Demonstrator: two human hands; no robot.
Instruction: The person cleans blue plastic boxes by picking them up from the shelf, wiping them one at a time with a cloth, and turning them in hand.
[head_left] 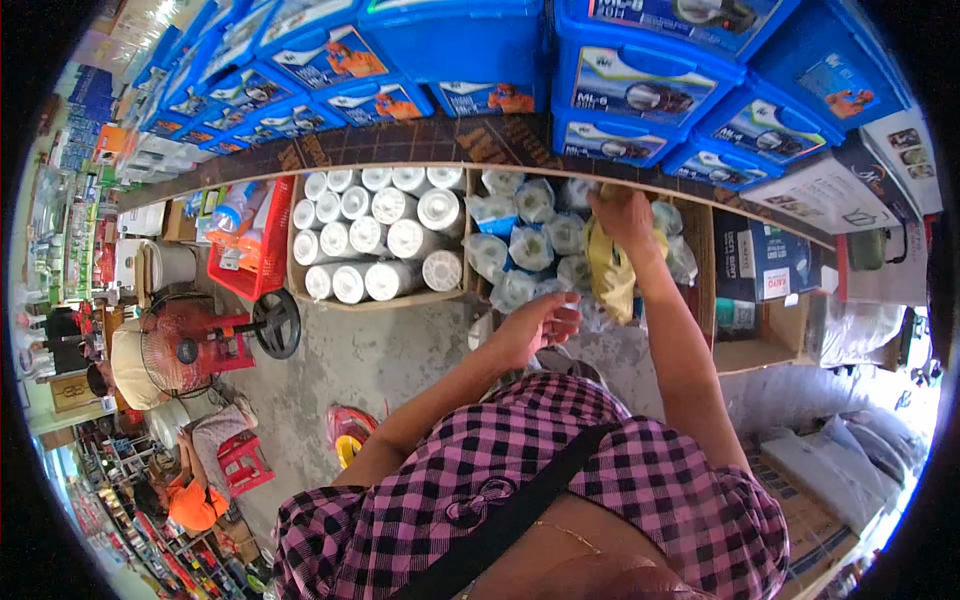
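Observation:
My right hand (625,215) reaches into the shelf compartment under the ledge, with its fingers closed around the top of a yellow cloth (612,275). The cloth hangs down over several plastic-wrapped items (530,246) stacked in the compartment. My left hand (540,325) is in front of the lower wrapped items, its fingers loosely curled and apart with nothing visible in them. Part of the right fingertips is hidden by the ledge.
White cylindrical containers (368,236) fill the box to the left. Blue cases (640,85) stand stacked above the ledge (400,150). A red basket (268,255) and a fan (180,345) stand at left. Further off, a person in orange (195,503) sits near shelves.

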